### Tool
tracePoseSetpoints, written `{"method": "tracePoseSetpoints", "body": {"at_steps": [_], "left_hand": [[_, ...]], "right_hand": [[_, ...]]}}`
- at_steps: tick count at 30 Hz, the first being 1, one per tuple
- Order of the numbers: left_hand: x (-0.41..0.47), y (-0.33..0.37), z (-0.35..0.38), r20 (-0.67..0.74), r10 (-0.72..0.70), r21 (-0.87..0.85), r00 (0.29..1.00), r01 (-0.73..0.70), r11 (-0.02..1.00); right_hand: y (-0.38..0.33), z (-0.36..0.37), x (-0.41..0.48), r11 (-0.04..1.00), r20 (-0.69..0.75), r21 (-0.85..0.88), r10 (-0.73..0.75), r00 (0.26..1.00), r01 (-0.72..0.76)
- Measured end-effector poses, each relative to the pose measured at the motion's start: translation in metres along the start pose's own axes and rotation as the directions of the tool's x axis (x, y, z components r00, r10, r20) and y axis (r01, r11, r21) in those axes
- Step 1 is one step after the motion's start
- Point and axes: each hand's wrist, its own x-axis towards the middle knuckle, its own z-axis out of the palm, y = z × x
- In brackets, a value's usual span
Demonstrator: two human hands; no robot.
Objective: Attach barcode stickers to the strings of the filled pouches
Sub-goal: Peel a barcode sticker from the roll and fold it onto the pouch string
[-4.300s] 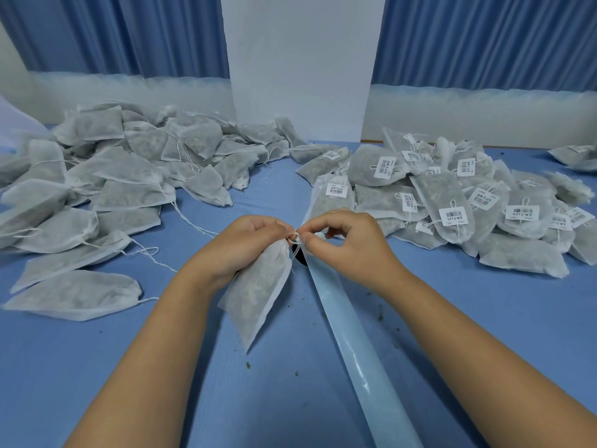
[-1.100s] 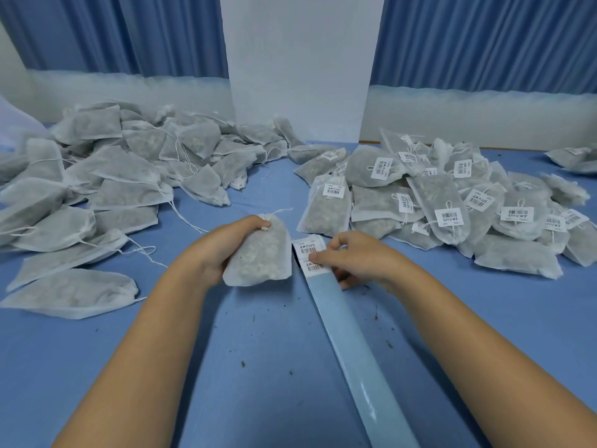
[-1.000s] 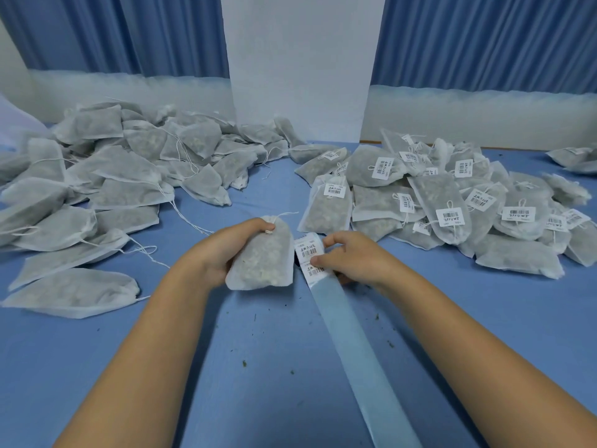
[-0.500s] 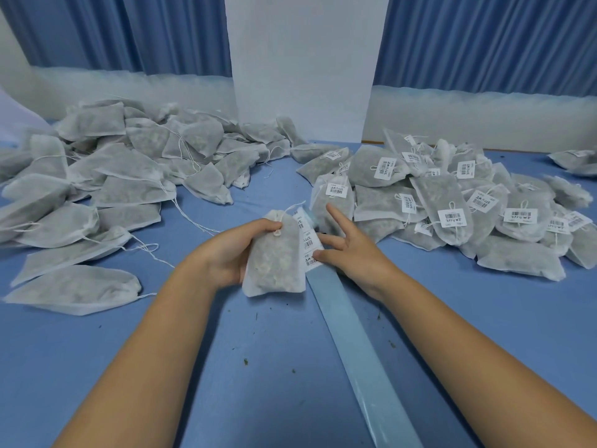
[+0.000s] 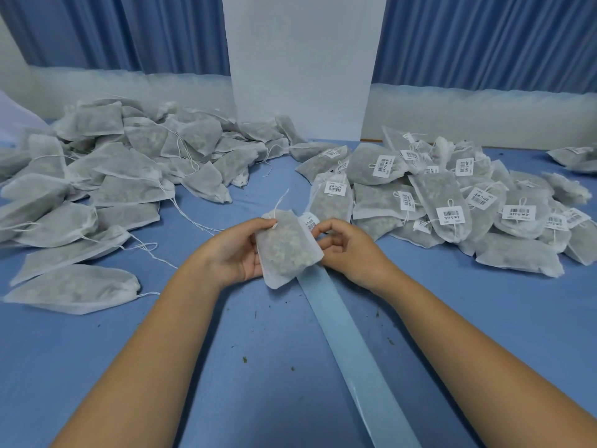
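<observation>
My left hand [image 5: 237,252] grips a filled white mesh pouch [image 5: 286,247] by its left edge near the tied neck, and its string [image 5: 280,202] curls upward. The pouch lies over the top of a pale blue sticker backing strip [image 5: 352,344] that runs toward me across the table. A barcode sticker [image 5: 309,222] peeks out behind the pouch's upper right corner. My right hand [image 5: 347,250] sits just right of the pouch with fingers curled, thumb and forefinger pinched at the sticker's edge.
A heap of unlabelled pouches [image 5: 106,185] with loose strings fills the left of the blue table [image 5: 145,367]. A pile of labelled pouches [image 5: 452,202] lies on the right. A white panel [image 5: 303,66] and blue curtains stand behind.
My left hand has brought the pouch right, over the strip's top end. My right hand has gone from spread fingers to curled fingers pinching at the sticker.
</observation>
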Motion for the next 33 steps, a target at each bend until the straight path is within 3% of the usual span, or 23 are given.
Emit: {"method": "tracePoseSetpoints", "body": {"at_steps": [9,21,26,33], "left_hand": [[0.006,-0.002,-0.008,0.05,-0.049,-0.134,0.998,0.055,0.99],[0.012,-0.001,-0.012,0.147,-0.065,-0.196,0.987,0.093,0.976],[0.01,-0.002,-0.011,0.209,-0.021,-0.197,0.978,0.064,0.978],[0.009,-0.002,-0.01,0.182,-0.027,-0.183,0.983,0.06,0.981]], "right_hand": [[-0.001,0.003,0.001,0.986,-0.037,-0.016,-0.164,0.986,0.164],[-0.009,0.003,-0.002,0.966,-0.011,-0.006,-0.258,0.966,0.258],[-0.01,0.004,-0.003,0.957,-0.012,-0.079,-0.28,0.96,0.278],[-0.018,0.005,-0.005,0.899,-0.085,-0.238,-0.396,0.915,0.367]]}}
